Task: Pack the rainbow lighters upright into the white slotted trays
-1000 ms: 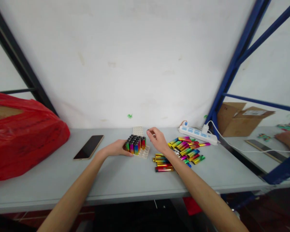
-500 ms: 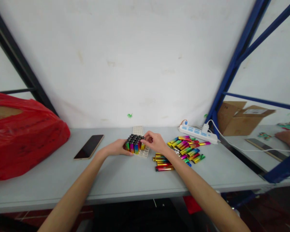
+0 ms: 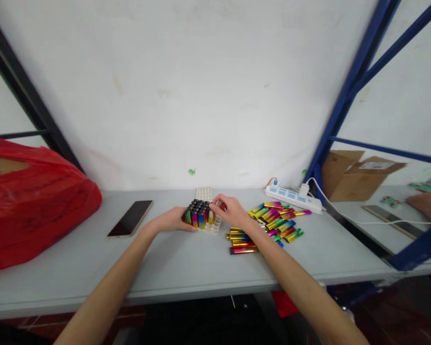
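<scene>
Shiny rainbow-coloured lighters (image 3: 201, 219) with black tops stand upright and close together in a white tray with rows of holes (image 3: 214, 227). My left hand (image 3: 172, 220) curves round the left side of this group, thumb at the front, its other fingers hidden behind. At the group's right edge, my right hand (image 3: 227, 209) pinches the top of a lighter, which is mostly hidden by the fingers. More lighters (image 3: 275, 218) lie in a loose pile on the table to the right, partly under my right forearm.
A phone (image 3: 131, 218) lies left of the tray, and a red plastic bag (image 3: 39, 206) stands beyond it. Behind the pile is a white power strip (image 3: 292, 197) with a cable. A blue rack post, a cardboard box (image 3: 359, 177) and another person's hand (image 3: 429, 205) are at the right.
Almost nothing differs; the whole view has shifted slightly. Both hands keep their places at the lighters in the tray.
</scene>
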### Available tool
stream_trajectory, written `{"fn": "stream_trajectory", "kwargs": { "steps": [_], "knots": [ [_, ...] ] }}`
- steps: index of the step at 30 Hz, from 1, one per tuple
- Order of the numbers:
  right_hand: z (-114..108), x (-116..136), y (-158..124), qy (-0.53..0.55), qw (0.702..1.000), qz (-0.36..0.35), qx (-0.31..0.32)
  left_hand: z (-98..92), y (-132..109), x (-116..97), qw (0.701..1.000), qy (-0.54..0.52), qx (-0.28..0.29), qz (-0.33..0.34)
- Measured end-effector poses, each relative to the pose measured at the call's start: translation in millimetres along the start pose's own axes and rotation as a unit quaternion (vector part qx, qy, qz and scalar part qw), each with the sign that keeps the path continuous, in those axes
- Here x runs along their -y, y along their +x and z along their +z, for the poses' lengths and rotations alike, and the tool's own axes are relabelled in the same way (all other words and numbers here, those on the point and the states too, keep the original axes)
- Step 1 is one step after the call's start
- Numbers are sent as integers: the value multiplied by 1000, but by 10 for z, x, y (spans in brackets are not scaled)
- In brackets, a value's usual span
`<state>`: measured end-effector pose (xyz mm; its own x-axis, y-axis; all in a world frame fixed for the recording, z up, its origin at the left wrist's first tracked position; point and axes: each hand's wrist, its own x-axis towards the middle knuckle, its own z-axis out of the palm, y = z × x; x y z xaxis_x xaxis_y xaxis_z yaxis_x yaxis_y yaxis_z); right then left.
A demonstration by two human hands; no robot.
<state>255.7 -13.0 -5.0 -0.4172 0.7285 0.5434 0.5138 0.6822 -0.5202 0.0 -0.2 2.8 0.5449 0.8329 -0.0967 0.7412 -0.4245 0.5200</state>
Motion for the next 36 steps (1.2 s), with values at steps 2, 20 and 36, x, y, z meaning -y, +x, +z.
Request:
{"fn": "stream_trajectory", "kwargs": {
  "steps": [2, 20, 36],
  "knots": [
    [-29, -40, 15, -81, 996, 33, -32, 0, 0, -3, 1000, -1, -2, -1],
    [-521, -735, -210, -330, 803, 489, 81, -6, 1, -8, 1000, -6, 7, -19],
    [-54, -517, -30, -326, 920, 193, 94, 10, 6, 8, 1000, -10, -2, -17]
  ]
}}
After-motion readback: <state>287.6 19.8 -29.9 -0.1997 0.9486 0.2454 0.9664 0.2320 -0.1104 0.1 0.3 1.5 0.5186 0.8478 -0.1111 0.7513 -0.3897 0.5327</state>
